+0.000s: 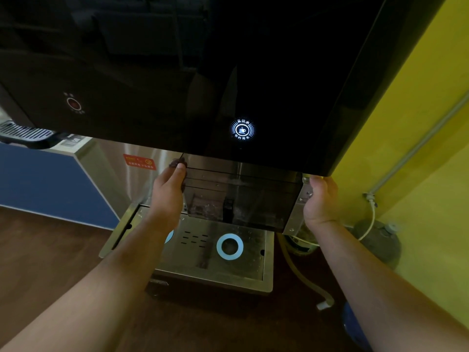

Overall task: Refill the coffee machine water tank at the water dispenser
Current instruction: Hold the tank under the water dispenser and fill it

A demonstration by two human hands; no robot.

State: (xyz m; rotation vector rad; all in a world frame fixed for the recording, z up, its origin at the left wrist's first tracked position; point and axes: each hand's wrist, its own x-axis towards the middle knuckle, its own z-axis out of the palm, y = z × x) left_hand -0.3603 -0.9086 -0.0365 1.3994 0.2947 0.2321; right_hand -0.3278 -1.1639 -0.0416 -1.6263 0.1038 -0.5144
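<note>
The person holds the water tank (241, 196) between both hands, up under the black front of the water dispenser (177, 72). The left hand (168, 191) grips the tank's left end, thumb pressed on the top corner and fingers wrapped behind. The right hand (321, 201) cups the right end from outside, where a metal bracket (297, 207) of the dispenser also stands, so it is hard to tell how much of that hand rests on the tank itself and how much on the bracket.

The tank is a clear, smoky plastic box, stiff but thin-walled, and likely to crack if knocked against the steel. Droplets show on its lower part, so the sides are probably slick. It should grow heavy and slosh as it fills, which argues for keeping a hand at each end, low on the walls, and holding it level.

Straight above the space between the hands, a round button (242, 129) glows white on the dispenser front; a dim red button (74, 104) sits above and well to the left of the left hand. Below the hands lies the steel drip tray (253, 270), with a pale blue ring (230, 246) under the tank and drain slots (195, 238) beside it. The overhanging panel hides the spout and crowds the tank's rim from above. Below and right of the right hand, a hose (302, 275) and a grey canister (378, 245) stand by the yellow wall (418, 123).
</note>
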